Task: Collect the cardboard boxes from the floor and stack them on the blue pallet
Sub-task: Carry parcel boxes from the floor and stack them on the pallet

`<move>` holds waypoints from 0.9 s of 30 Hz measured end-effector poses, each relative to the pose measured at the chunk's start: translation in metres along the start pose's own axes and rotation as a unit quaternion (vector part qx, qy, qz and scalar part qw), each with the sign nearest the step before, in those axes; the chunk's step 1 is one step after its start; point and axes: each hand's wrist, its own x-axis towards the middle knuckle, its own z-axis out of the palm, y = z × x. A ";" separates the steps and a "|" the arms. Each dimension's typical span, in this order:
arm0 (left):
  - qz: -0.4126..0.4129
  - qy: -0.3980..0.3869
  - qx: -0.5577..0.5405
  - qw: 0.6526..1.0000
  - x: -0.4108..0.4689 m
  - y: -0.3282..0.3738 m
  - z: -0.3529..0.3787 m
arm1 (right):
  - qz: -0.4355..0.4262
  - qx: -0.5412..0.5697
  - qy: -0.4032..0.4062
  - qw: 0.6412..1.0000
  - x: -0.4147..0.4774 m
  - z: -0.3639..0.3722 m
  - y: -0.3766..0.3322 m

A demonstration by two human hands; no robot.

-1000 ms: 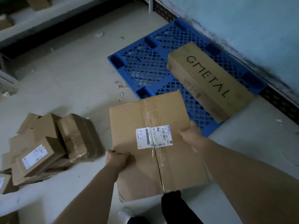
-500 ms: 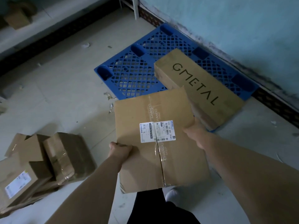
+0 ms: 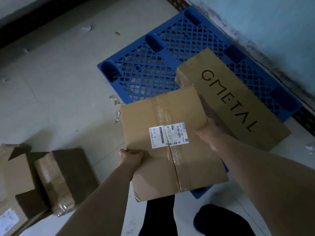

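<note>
Cardboard fills most of the lower view: a flat brown taped carton with a white shipping label [image 3: 168, 142] is held off the floor, its far edge over the near edge of the blue plastic lattice pallet [image 3: 153, 70]. The left hand [image 3: 130, 158] is curled over the carton's near-left edge, fingers tucked under and thumb on top. The right hand [image 3: 207, 132] is clamped on the right edge, its fingers hidden behind the board.

Just beyond the right hand lies a long tan carton printed GMETAL [image 3: 235, 99], resting slantwise on the pallet with its near end overhanging the pallet's right corner; the held carton's right corner overlaps it in the view, whether touching cannot be told. The pallet's left and far lattice is bare. Its far side runs along the pale blue wall [image 3: 272, 23], which has a dark stained base.

On the pale tiled floor [image 3: 59, 82] to the left sits a loose heap of smaller brown cartons [image 3: 51, 181], well apart from the pallet, with open floor between. Scraps of torn tape and paper [image 3: 115, 103] lie by the pallet's near-left edge. A dark-trousered leg [image 3: 158, 217] and a dark shoe [image 3: 219, 220] stand under the carton, close to the pallet's near corner.
</note>
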 end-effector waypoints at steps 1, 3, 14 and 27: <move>-0.009 -0.002 0.000 1.000 0.011 0.006 0.005 | -0.001 -0.004 0.001 1.000 0.013 0.004 -0.005; -0.027 -0.003 0.001 1.000 0.033 0.013 0.017 | -0.015 -0.005 0.003 1.000 0.040 0.013 -0.013; -0.087 0.057 -0.099 0.990 0.178 0.018 0.113 | -0.067 0.032 -0.122 0.990 0.211 0.076 -0.023; -0.130 0.084 -0.108 0.982 0.242 0.031 0.208 | -0.095 -0.287 -0.127 0.945 0.269 0.120 0.019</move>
